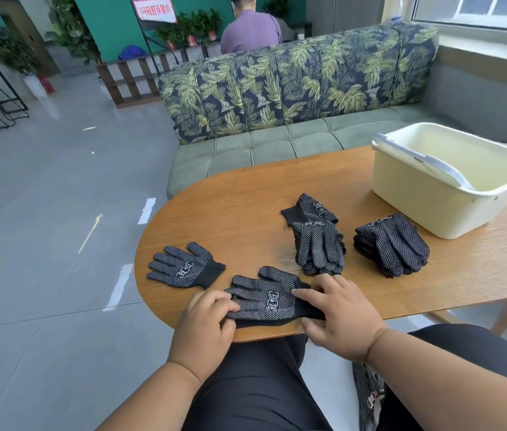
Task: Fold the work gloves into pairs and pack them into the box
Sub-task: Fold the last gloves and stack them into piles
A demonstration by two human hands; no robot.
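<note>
A black dotted work glove [269,298] lies flat at the table's near edge, on top of another black glove whose edge shows beneath it. My left hand [207,325] pinches its fingertips. My right hand [339,309] rests with straight fingers on its cuff end. A single glove [183,265] lies spread to the left. Behind are a glove pile [319,244] and a second pile [392,244]. The cream plastic box [416,197] stands at the back right with a grey handle across its rim.
The oval wooden table [230,213] has bare surface in its middle and left. A leaf-patterned sofa [292,88] stands right behind it. A person sits with their back turned beyond the sofa. Grey tiled floor lies to the left.
</note>
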